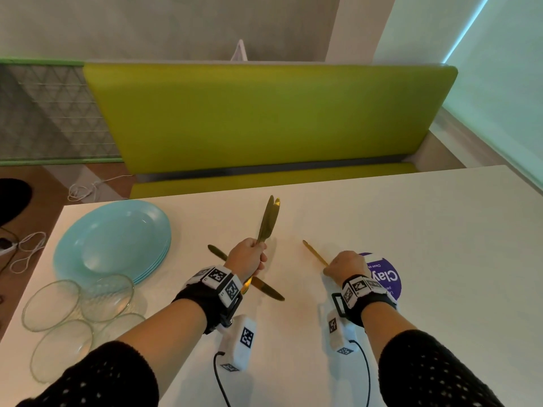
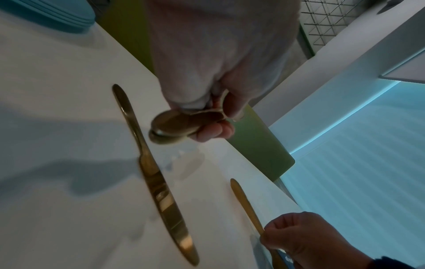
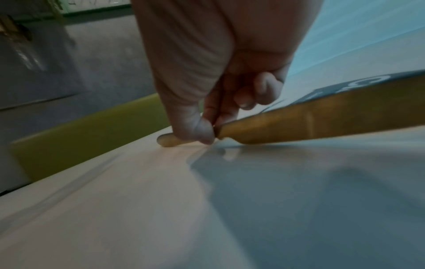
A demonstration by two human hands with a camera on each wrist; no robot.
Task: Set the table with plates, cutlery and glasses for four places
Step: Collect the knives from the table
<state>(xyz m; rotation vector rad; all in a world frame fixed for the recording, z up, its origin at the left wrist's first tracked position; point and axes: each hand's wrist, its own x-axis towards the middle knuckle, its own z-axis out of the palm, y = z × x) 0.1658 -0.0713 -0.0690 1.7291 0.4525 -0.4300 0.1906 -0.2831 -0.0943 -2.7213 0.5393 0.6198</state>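
My left hand (image 1: 256,259) grips a bundle of gold cutlery (image 1: 268,220) by the handles, blades pointing up and away; the handle ends (image 2: 171,127) show in the left wrist view. Below it, another gold knife (image 1: 266,289) (image 2: 158,182) lies diagonally on the white table (image 1: 411,230). To the right, my right hand (image 1: 329,270) pinches a third gold knife (image 1: 315,253) (image 3: 287,125) between the thumb (image 3: 202,132) and the fingers, low on the table. A stack of turquoise plates (image 1: 114,239) sits at the table's left, with several clear glasses (image 1: 79,306) in front of it.
A round purple sticker (image 1: 386,279) lies on the table under my right hand. A green bench (image 1: 264,113) runs along the table's far side. White cables (image 1: 26,251) lie on the floor to the left. The table's right half is bare.
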